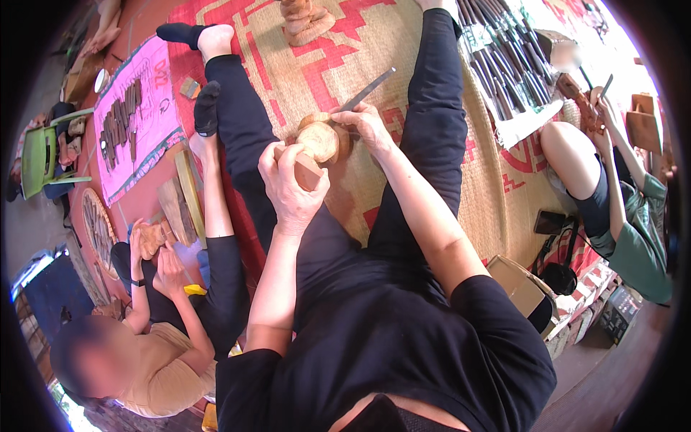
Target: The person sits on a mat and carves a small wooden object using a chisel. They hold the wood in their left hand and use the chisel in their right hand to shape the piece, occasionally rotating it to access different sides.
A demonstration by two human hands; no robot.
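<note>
Between my legs, my left hand (291, 183) is closed around a pale wooden carving (318, 141) with rounded forms. A flat-faced wooden end (308, 175) shows under its fingers; I cannot tell if it is part of the same piece. Fingers of my right hand (366, 129) are wrapped round a chisel (371, 89), a long grey metal bar that slants up and away to the right. This hand lies against the carving's right side. The chisel's lower end is hidden by the hand.
A woven mat (302, 86) lies beneath me, with another wooden carving (306, 21) ahead. Many carving tools (504, 65) lie at the far right, others (121, 119) on a pink cloth (147, 155). Co-workers sit at both sides holding wooden pieces. A cardboard box (518, 288) stands right.
</note>
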